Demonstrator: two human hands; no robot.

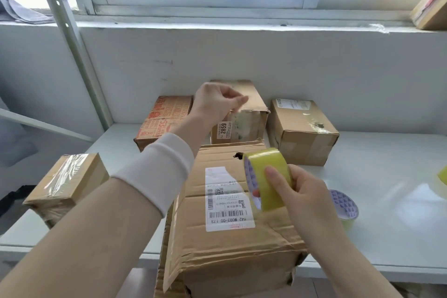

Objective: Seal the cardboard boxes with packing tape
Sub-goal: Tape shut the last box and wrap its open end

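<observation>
A large crumpled cardboard box with a white shipping label sits at the near table edge, right in front of me. My right hand grips a yellowish roll of packing tape above the box's right side. My left hand is raised higher and farther back, its thumb and fingers pinched together as if on the clear tape end, which I cannot make out. A white cuff covers my left forearm.
On the white table stand a tape-wrapped box at left, a red-printed box, a box marked 2859 and another box at the back. A second tape roll lies right of my hand. Shelf frame overhead.
</observation>
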